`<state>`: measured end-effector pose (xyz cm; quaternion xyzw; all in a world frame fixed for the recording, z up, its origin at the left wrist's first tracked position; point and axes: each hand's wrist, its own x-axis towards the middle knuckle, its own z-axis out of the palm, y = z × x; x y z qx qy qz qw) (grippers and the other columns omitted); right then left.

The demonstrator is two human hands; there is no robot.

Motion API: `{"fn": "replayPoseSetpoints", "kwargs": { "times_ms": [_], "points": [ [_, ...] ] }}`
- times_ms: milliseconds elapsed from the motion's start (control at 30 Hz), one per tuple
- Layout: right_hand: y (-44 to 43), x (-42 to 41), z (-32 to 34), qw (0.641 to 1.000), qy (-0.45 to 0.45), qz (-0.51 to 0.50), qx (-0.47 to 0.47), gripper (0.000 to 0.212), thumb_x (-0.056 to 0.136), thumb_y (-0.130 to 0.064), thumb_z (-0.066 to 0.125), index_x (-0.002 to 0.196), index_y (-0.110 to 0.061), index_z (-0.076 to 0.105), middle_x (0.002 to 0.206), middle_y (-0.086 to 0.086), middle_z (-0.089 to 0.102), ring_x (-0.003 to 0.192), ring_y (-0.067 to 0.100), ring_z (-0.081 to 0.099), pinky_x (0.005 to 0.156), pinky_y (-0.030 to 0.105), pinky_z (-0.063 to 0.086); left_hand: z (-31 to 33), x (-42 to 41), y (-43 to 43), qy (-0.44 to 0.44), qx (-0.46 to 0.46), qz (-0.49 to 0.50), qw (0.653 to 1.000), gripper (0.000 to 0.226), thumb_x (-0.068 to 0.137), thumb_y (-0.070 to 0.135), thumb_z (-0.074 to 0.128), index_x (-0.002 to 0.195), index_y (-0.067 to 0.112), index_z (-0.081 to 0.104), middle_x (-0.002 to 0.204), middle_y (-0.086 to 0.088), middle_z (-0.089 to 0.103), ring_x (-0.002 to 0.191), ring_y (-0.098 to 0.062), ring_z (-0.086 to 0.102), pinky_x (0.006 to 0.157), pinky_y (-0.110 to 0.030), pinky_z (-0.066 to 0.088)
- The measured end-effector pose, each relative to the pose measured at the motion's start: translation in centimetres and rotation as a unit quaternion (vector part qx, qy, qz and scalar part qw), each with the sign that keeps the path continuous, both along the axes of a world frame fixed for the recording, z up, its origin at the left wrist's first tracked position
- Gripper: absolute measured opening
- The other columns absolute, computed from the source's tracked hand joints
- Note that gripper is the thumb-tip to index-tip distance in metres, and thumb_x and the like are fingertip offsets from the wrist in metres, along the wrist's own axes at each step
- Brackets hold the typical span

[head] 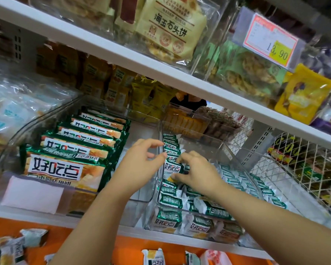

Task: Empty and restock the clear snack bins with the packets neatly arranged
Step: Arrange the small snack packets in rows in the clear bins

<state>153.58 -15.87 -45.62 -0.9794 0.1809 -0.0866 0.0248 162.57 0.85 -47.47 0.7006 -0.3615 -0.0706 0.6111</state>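
Two clear snack bins stand side by side on the middle shelf. The left bin [17, 134] holds a neat row of large green-and-white packets [65, 169]. The right bin [235, 155] is filled with several small green-and-white packets [172, 201], some in rows along its left wall. My left hand [139, 165] rests at the wall between the bins, thumb and fingers pinching near the rim. My right hand [197, 173] is inside the right bin, its fingers closed on one small packet [173, 167] which the left fingertips also touch.
An upper white shelf [161, 73] carries clear bins of biscuits and a price tag [271, 39]. A wire mesh basket [304, 165] stands at the right. Loose small packets [155, 257] lie on an orange surface below. More snack bins stand behind.
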Motion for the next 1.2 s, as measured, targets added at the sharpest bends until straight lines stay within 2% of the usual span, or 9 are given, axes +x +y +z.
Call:
{"fn": "replayPoseSetpoints", "kwargs": {
  "times_ms": [267, 367, 433, 600, 733, 933, 1033, 1100, 1200],
  "points": [
    [-2.5, -6.3, 5.7, 0.975, 0.144, 0.044, 0.161, 0.036, 0.084, -0.044, 0.066, 0.118, -0.036, 0.056, 0.121, -0.017, 0.056, 0.105, -0.004, 0.055, 0.093, 0.020, 0.045, 0.0, 0.1, 0.1, -0.005, 0.012, -0.003, 1.000, 0.019, 0.093, 0.033, 0.057, 0.112, 0.035, 0.053, 0.120, 0.010, 0.048, 0.098, -0.003, 0.057, 0.071, -0.010, 0.039],
    [-2.4, -8.4, 5.6, 0.953, 0.245, 0.039, 0.172, 0.053, 0.081, -0.045, 0.069, 0.130, -0.036, 0.048, 0.128, -0.021, 0.052, 0.114, -0.011, 0.049, 0.093, 0.005, 0.036, 0.1, 0.0, 0.0, -0.005, 0.015, 0.000, 1.000, 0.020, 0.093, 0.034, 0.057, 0.112, 0.035, 0.053, 0.120, 0.010, 0.048, 0.098, -0.003, 0.056, 0.072, -0.010, 0.039],
    [-2.4, -9.0, 5.0, 0.943, 0.277, 0.032, 0.182, 0.066, 0.082, -0.042, 0.071, 0.138, -0.033, 0.039, 0.132, -0.016, 0.050, 0.121, -0.003, 0.047, 0.101, 0.012, 0.036, 0.1, 0.0, 0.0, -0.009, 0.017, 0.004, 1.000, 0.021, 0.093, 0.034, 0.058, 0.113, 0.034, 0.054, 0.119, 0.010, 0.049, 0.098, -0.003, 0.057, 0.072, -0.010, 0.039],
    [-1.5, -8.8, 5.5, 0.965, 0.202, 0.030, 0.162, 0.054, 0.077, -0.039, 0.077, 0.118, -0.046, 0.043, 0.108, -0.006, 0.052, 0.096, 0.009, 0.054, 0.085, 0.019, 0.042, 0.8, -0.5, 0.4, -0.055, 0.046, 0.023, 0.997, 0.029, 0.093, 0.031, 0.057, 0.122, 0.028, 0.055, 0.122, 0.009, 0.048, 0.104, -0.005, 0.052, 0.085, -0.021, 0.036],
    [0.1, -8.5, 6.3, 0.971, 0.038, -0.002, 0.238, 0.073, 0.070, -0.048, 0.076, 0.130, -0.048, 0.035, 0.104, -0.005, 0.054, 0.086, 0.015, 0.058, 0.080, 0.029, 0.050, 3.4, -1.5, 0.7, -0.153, 0.069, 0.021, 0.986, 0.020, 0.092, 0.030, 0.060, 0.112, 0.032, 0.062, 0.112, 0.014, 0.049, 0.109, -0.006, 0.048, 0.093, -0.024, 0.038],
    [2.4, -6.7, 6.2, 0.780, -0.189, -0.074, 0.592, 0.043, 0.076, -0.019, 0.070, 0.113, -0.010, 0.050, 0.087, 0.013, 0.068, 0.073, 0.026, 0.062, 0.085, 0.044, 0.052, 4.4, -3.9, -0.2, -0.158, 0.128, -0.128, 0.971, 0.036, 0.080, 0.044, 0.065, 0.115, 0.042, 0.057, 0.116, 0.021, 0.059, 0.110, -0.002, 0.053, 0.103, -0.038, 0.042],
    [3.5, -6.6, 6.0, 0.747, -0.189, -0.091, 0.631, 0.061, 0.063, -0.032, 0.076, 0.111, -0.009, 0.047, 0.083, 0.012, 0.066, 0.075, 0.028, 0.067, 0.084, 0.042, 0.054, 4.0, -4.2, -0.5, -0.181, 0.115, -0.104, 0.971, 0.041, 0.079, 0.052, 0.062, 0.118, 0.044, 0.053, 0.112, 0.024, 0.060, 0.106, 0.002, 0.053, 0.110, -0.047, 0.030],
    [3.9, -6.8, 5.8, 0.767, -0.170, -0.100, 0.610, 0.069, 0.057, -0.045, 0.077, 0.107, -0.008, 0.047, 0.101, 0.010, 0.063, 0.084, 0.024, 0.068, 0.079, 0.038, 0.057, 4.0, -3.8, -0.3, -0.184, 0.100, -0.067, 0.976, 0.028, 0.085, 0.042, 0.063, 0.111, 0.043, 0.054, 0.104, 0.025, 0.063, 0.100, 0.006, 0.054, 0.116, -0.045, 0.017],
    [3.6, -7.1, 5.9, 0.882, -0.158, -0.081, 0.436, 0.079, 0.055, -0.062, 0.071, 0.124, -0.030, 0.048, 0.126, -0.007, 0.054, 0.109, 0.009, 0.059, 0.089, 0.036, 0.052, 4.2, -3.0, 0.3, -0.165, 0.100, -0.048, 0.980, 0.023, 0.089, 0.037, 0.061, 0.104, 0.044, 0.046, 0.092, 0.022, 0.062, 0.071, 0.010, 0.052, 0.116, -0.035, 0.011]
  ]
}}
